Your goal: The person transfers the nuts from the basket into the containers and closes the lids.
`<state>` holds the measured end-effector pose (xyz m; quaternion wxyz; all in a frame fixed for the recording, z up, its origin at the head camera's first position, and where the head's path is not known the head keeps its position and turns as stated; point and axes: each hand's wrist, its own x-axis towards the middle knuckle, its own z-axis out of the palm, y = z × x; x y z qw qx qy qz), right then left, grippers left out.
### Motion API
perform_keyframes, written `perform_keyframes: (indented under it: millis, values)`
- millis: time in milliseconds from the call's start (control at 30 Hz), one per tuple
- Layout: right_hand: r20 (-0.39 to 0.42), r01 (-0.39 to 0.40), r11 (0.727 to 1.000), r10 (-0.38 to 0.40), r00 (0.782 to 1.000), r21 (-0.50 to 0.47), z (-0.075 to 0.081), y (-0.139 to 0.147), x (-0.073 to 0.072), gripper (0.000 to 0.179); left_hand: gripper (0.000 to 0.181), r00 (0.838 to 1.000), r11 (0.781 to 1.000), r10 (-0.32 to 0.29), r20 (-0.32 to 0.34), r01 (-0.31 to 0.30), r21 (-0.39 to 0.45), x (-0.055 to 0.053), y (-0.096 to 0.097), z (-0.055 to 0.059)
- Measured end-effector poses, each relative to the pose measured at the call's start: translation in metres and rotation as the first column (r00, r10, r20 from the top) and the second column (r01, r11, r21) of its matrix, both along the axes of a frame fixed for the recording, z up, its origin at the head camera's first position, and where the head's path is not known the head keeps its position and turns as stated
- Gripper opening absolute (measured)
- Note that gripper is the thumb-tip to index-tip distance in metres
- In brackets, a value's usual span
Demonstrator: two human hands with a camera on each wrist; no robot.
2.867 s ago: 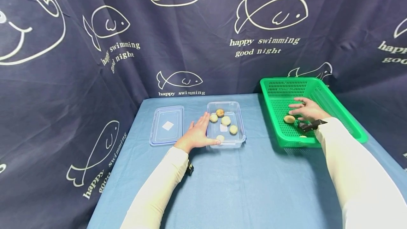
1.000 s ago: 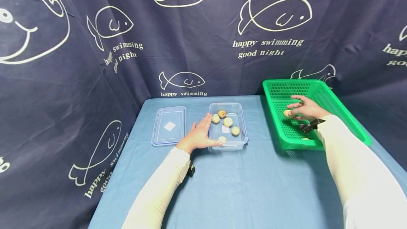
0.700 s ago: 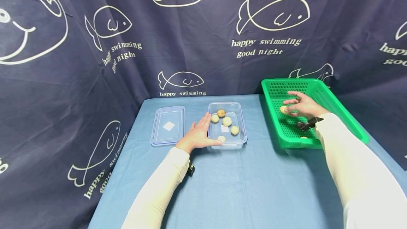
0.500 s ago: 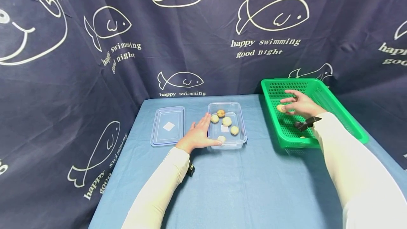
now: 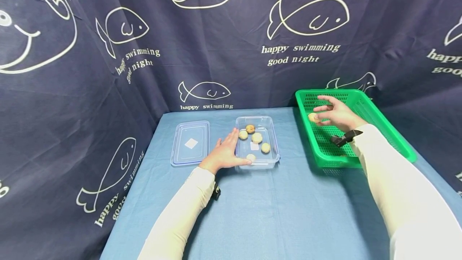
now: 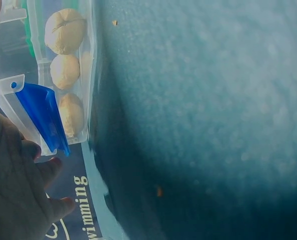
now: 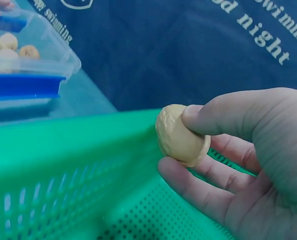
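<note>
My right hand (image 5: 339,114) pinches a walnut (image 7: 181,137) between thumb and fingertips, over the left side of the green basket (image 5: 315,147). The walnut is pale tan with a raised seam and hangs close to the basket's rim in the right wrist view. My left hand (image 5: 224,153) lies with straight fingers along the left side of a clear plastic box (image 5: 275,147), its thumb at the near rim. Several walnuts lie in the box, among them a browner walnut (image 5: 250,128) at the back and a pale walnut (image 5: 265,147) at the right.
A clear lid (image 5: 182,153) with a blue edge lies flat left of the box. Blue cloth (image 5: 281,212) covers the table, and a dark fish-print curtain (image 5: 231,43) stands behind. Blue clips (image 6: 41,112) stick out from the box sides.
My right hand first hovered by a walnut lying in the basket, then took it between thumb and fingers. It has lifted it up and leftward toward the rim. My left hand stays at the box.
</note>
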<state>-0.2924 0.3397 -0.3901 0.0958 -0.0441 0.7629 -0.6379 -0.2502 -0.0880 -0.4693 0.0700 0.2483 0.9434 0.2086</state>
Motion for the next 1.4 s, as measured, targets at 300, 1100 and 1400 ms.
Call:
perform_keyframes:
  millis: [300, 1100, 1400]
  values:
    - [-0.057, 0.002, 1.000, -0.002, 0.998, -0.005, 0.011, -0.016, -0.002, 0.088, 0.129, 1.000, 1.000, 0.001, 0.000, -0.001, -0.005, 0.001, 0.000, 0.001]
    - [-0.048, -0.037, 0.993, 0.031, 0.998, -0.112, 0.019, -0.077, -0.008, 0.079, 0.130, 1.000, 1.000, -0.003, 0.001, 0.003, 0.010, -0.002, -0.001, -0.002]
    - [-0.040, -0.067, 0.989, 0.062, 0.997, -0.130, 0.017, -0.097, -0.010, 0.076, 0.131, 1.000, 1.000, -0.004, 0.004, 0.004, 0.014, -0.003, -0.001, -0.002]
